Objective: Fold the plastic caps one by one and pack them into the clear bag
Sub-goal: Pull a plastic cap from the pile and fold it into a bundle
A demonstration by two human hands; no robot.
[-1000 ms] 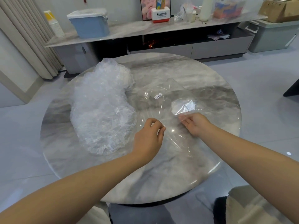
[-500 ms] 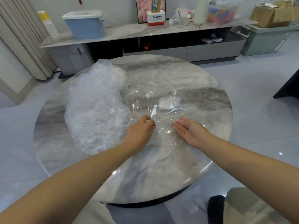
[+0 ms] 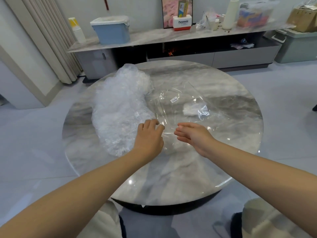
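Note:
A heap of crumpled clear plastic caps lies on the left half of the round marble table. The clear bag lies flat to its right, with a small white label on it and one folded cap inside. My left hand hovers at the bag's near edge beside the heap, fingers loosely curled and holding nothing. Close to its right, my right hand is over the bag's near part, fingers straight, palm turned left, empty.
Behind the table runs a long low cabinet carrying a blue lidded bin, a white Panasonic box, a white roll and packets. Curtains hang at the left. A grey-green crate stands at the right.
My right hand has drawn back out of the bag, leaving the folded cap inside. My left hand has let go of the bag's mouth and shifted left toward the heap. The bag has settled flatter.

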